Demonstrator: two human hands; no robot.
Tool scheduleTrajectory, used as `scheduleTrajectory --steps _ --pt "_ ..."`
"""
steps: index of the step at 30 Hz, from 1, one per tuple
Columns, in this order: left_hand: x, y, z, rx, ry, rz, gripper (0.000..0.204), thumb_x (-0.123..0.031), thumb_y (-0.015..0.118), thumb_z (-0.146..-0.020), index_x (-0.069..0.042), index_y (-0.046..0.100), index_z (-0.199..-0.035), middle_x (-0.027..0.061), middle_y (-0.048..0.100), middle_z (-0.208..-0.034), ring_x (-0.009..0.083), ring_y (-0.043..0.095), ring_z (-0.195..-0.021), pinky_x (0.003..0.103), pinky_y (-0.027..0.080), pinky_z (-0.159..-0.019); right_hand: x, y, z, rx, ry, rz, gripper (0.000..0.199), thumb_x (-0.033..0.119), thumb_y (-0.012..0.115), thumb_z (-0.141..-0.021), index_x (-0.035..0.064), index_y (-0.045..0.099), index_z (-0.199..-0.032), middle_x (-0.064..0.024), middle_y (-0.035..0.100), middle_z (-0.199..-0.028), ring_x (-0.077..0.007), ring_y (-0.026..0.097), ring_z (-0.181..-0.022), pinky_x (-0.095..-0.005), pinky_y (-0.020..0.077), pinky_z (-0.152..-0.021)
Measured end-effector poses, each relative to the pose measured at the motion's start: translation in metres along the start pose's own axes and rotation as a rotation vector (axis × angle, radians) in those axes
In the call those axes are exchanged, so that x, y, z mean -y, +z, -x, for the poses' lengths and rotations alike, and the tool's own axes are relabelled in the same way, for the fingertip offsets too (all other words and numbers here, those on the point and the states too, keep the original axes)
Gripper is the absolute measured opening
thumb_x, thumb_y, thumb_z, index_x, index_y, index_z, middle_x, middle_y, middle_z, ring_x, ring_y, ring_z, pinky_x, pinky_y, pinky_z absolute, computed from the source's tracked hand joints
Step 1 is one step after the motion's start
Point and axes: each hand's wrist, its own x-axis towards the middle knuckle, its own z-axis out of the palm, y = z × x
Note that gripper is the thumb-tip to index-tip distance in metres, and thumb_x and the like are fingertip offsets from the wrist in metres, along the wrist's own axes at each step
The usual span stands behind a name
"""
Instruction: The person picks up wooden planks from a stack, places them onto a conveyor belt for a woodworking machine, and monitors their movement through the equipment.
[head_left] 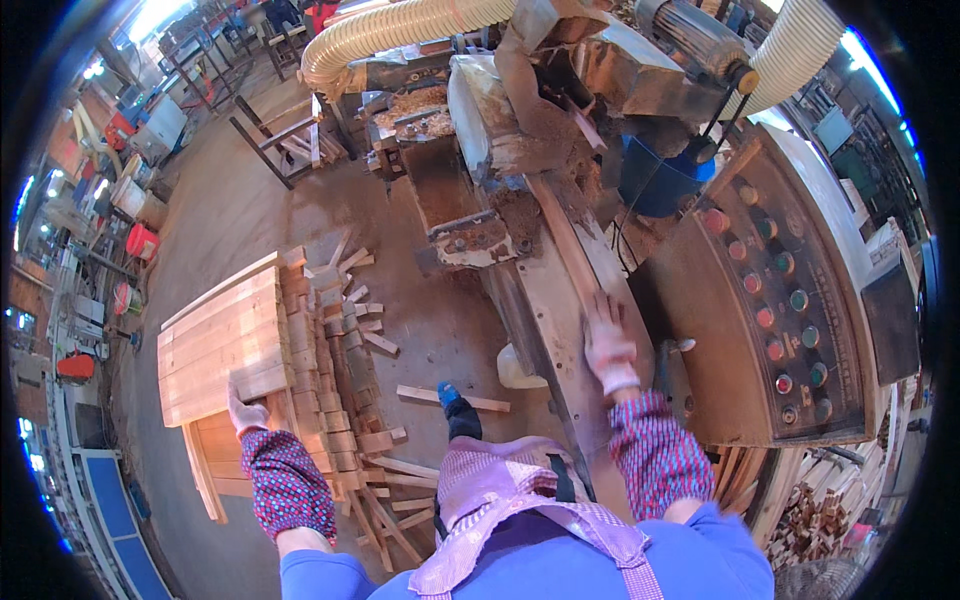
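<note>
My right hand [610,348], in a pale glove, lies with its fingers stretched forward at the near end of a long wooden strip [566,238]. The strip rests lengthwise on the metal bed [545,310] of a woodworking machine, its far end running in under the dusty machine head [535,140]. On my left, my gloved left hand [248,412] is closed at the near edge of a wooden board [225,345] on top of a stack. Its thumb shows on the board; the other fingers are partly hidden.
Shorter wood pieces [335,400] are piled along the stack's right side, some spilling onto the floor. A loose stick [455,399] lies by my blue shoe [447,392]. A button panel [780,290] stands at the right, a blue bin [660,178] behind it. Hoses [400,35] arch overhead.
</note>
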Motion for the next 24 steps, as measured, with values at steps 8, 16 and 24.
scheduleTrajectory --steps 8,16,24 --pt "0.022 0.086 0.197 0.008 0.153 0.019 0.047 -0.047 0.058 -0.090 -0.006 0.061 -0.113 0.0067 0.064 -0.100 0.0226 0.061 -0.096 0.042 0.049 -0.089 0.026 0.003 -0.085 -0.112 0.070 -0.351 0.049 0.025 0.054 -0.093 0.0076 0.052 -0.139 -0.0170 0.050 -0.144 -0.0339 0.048 -0.132 -0.0471 0.0334 -0.113" --pt "0.141 0.205 0.382 0.246 0.053 0.055 0.057 -0.040 0.073 -0.088 -0.001 0.051 -0.123 0.0102 0.062 -0.101 0.0211 0.064 -0.089 0.035 0.055 -0.081 0.173 -0.163 0.076 0.530 -0.383 -1.245 0.080 0.034 0.072 -0.087 0.0058 0.034 -0.152 -0.0226 0.033 -0.156 -0.0313 0.036 -0.143 -0.0382 0.0321 -0.116" --pt "0.186 0.248 0.441 0.620 -0.194 -0.036 0.037 -0.023 0.063 -0.098 -0.006 0.044 -0.125 0.0084 0.062 -0.103 0.0168 0.063 -0.079 0.034 0.060 -0.065 0.075 -0.147 0.233 0.085 0.079 -0.695 0.066 0.020 0.068 -0.085 0.0009 0.043 -0.143 -0.0268 0.045 -0.144 -0.0385 0.053 -0.127 -0.0409 0.0451 -0.105"
